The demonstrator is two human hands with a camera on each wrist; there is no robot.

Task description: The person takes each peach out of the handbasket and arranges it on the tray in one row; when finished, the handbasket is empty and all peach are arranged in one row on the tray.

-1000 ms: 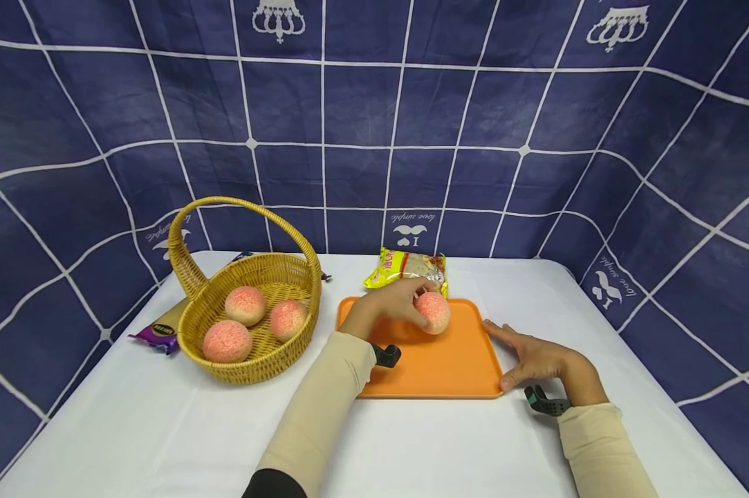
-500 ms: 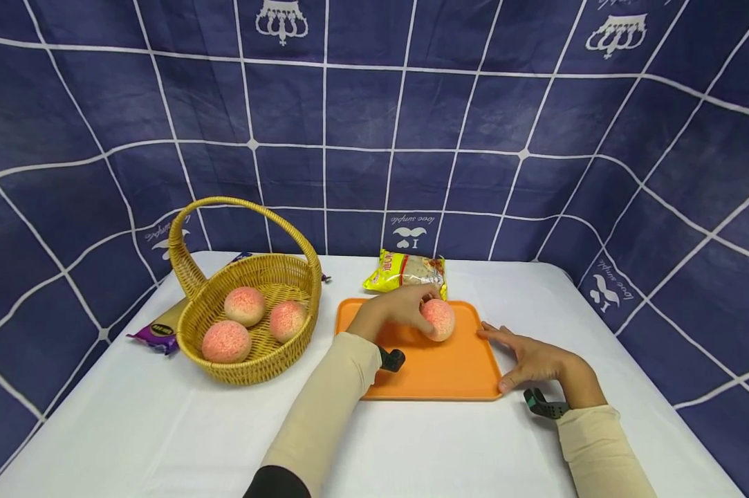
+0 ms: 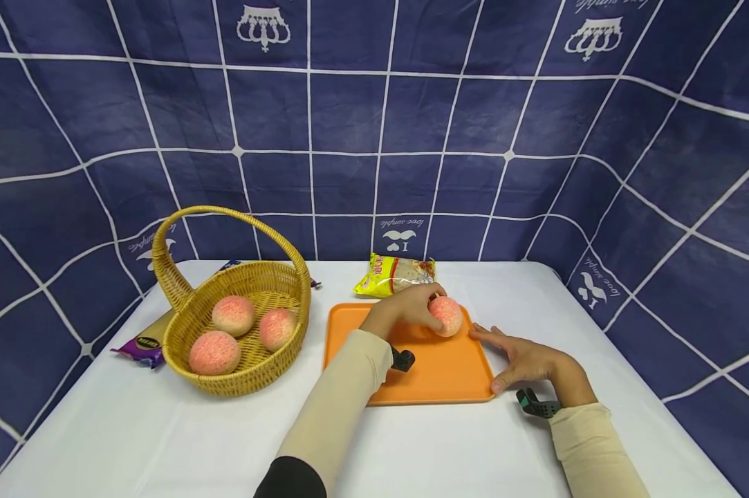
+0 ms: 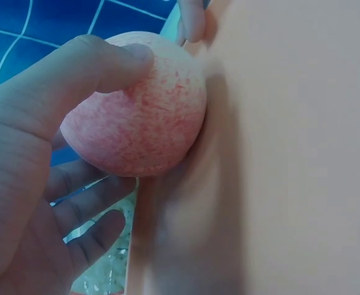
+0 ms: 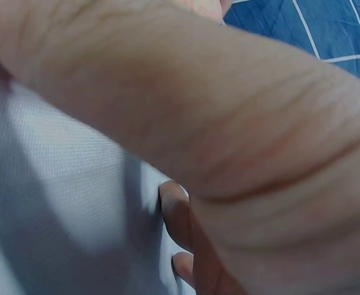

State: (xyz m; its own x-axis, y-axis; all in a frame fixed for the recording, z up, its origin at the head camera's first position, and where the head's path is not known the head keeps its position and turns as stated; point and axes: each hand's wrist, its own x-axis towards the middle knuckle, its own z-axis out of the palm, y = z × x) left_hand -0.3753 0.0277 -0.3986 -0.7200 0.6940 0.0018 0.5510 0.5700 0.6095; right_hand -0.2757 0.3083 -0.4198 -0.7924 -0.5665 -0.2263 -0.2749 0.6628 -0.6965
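Note:
My left hand (image 3: 411, 308) grips a pink-speckled peach (image 3: 446, 315) at the far right corner of the orange tray (image 3: 436, 370). In the left wrist view the thumb and fingers curl round the peach (image 4: 136, 110), which rests on the tray (image 4: 303, 184). My right hand (image 3: 523, 360) lies flat on the white table against the tray's right edge, fingers straight. The right wrist view shows only the hand (image 5: 216, 117) close up over the white cloth.
A wicker basket (image 3: 181, 325) with a tall handle stands left of the tray and holds three more peaches (image 3: 233, 315). A yellow snack bag (image 3: 394, 274) lies behind the tray. A purple packet (image 3: 139, 344) lies left of the basket. Blue checked cloth walls surround the table.
My left hand has carried the peach a little to the right and farther back on the tray. The right hand has stayed by the tray's edge.

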